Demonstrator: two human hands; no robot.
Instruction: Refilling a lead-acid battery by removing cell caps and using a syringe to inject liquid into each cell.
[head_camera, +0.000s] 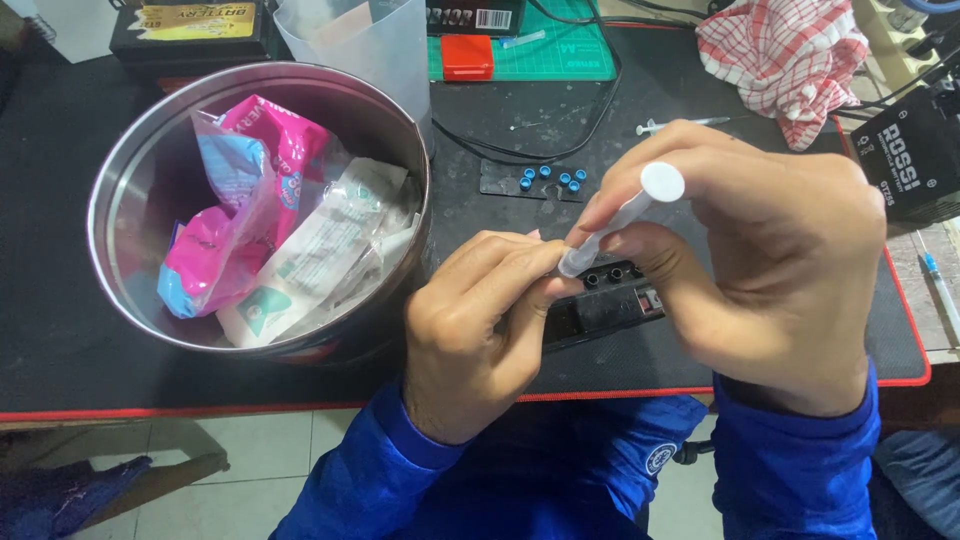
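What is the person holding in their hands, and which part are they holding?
The right hand grips a small clear plastic syringe around its barrel. The left hand pinches its lower tip, above a black rectangular block.

bowl (130, 170) left of hands, wrappers (270, 230) inside

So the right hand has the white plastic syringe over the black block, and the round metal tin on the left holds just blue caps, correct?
Not quite. The head view shows the round metal tin holding pink and white plastic wrappers, not blue caps. The rest stands: the right hand holds the white plastic syringe over the black block.
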